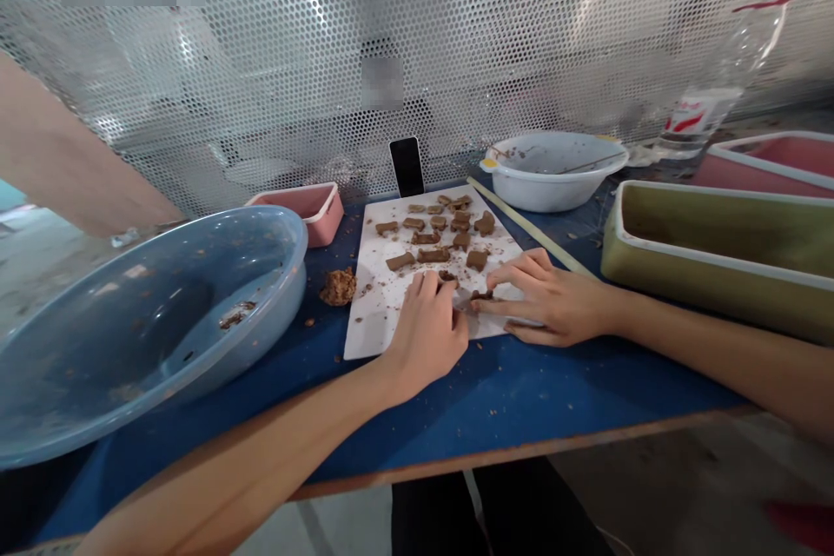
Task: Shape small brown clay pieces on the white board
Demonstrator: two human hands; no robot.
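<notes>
A white board [371, 313] lies on the blue table [521, 400] and carries several brown bone-shaped dough pieces [433, 236]. My left hand [426, 330] rests on the board's near part, fingers curled and pressed down by a small brown piece [447, 276]. My right hand [544, 300] lies beside it, fingertips pinched on a brown dough bit [480, 296] at the board's near right. The two hands almost touch. A loose lump of brown dough [339, 287] sits just left of the board.
A large blue basin [261, 313] fills the left. A pink tub [313, 207] and a dark phone [407, 165] stand behind the board. A white bowl [553, 182], wooden stick [527, 230], green tray [710, 269], pink tray [782, 161] and plastic bottle [710, 104] are at right. Perforated metal screen behind.
</notes>
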